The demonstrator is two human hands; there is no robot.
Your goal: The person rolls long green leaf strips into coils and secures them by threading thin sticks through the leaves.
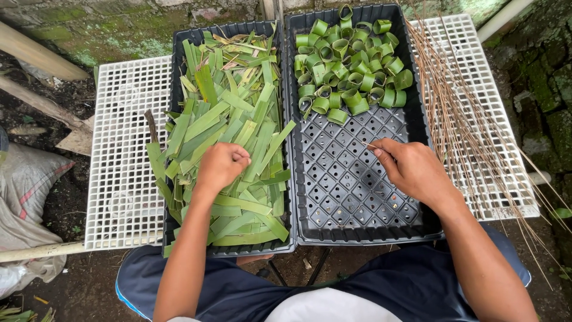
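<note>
One camera is sitting on the person's head, looking straight down, close above the white table (pixel 128 179) and its near edge.

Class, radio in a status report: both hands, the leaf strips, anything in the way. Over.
Left hand closed on leaf strips in left tray. Right hand pinching a thin stick over right tray. Leaf rings piled at far end. Nothing blocking.

Green leaf strips (pixel 229 128), black trays (pixel 357 179)

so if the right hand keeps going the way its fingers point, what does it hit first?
The right hand points up-left across the bare perforated floor of the right black tray. First contact is probably the divider wall by the leaf strips; depth is unclear.
</note>
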